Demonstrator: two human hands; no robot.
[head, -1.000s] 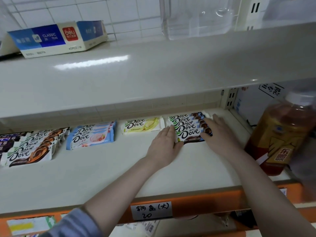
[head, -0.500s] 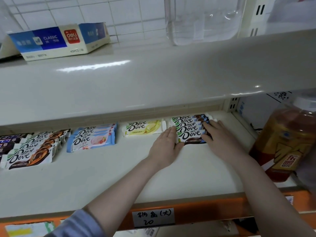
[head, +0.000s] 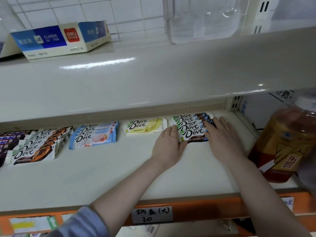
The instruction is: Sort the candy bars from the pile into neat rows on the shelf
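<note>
A row of white-and-dark Dove bars (head: 191, 128) lies overlapped at the back right of the white shelf (head: 102, 171). My left hand (head: 168, 147) lies flat with straight fingers against the row's left ends. My right hand (head: 222, 134) lies flat against its right ends, fingertips on the wrappers. Left of them sit a yellow Dove bar (head: 145, 126), a row of blue Dove bars (head: 94, 135), a row of white-and-orange Dove bars (head: 36, 144) and dark purple bars (head: 7, 141) at the far left edge.
A large amber drink bottle (head: 287, 142) stands at the shelf's right end, close to my right forearm. The upper shelf (head: 153, 77) overhangs the bars and carries a blue deli box (head: 58, 39) and a clear container (head: 205, 17). An orange price rail (head: 196, 206) edges the front.
The view has shifted slightly. Both hands stay pressed against the ends of the white-and-dark row, with the right fingers nudged a little inward.
</note>
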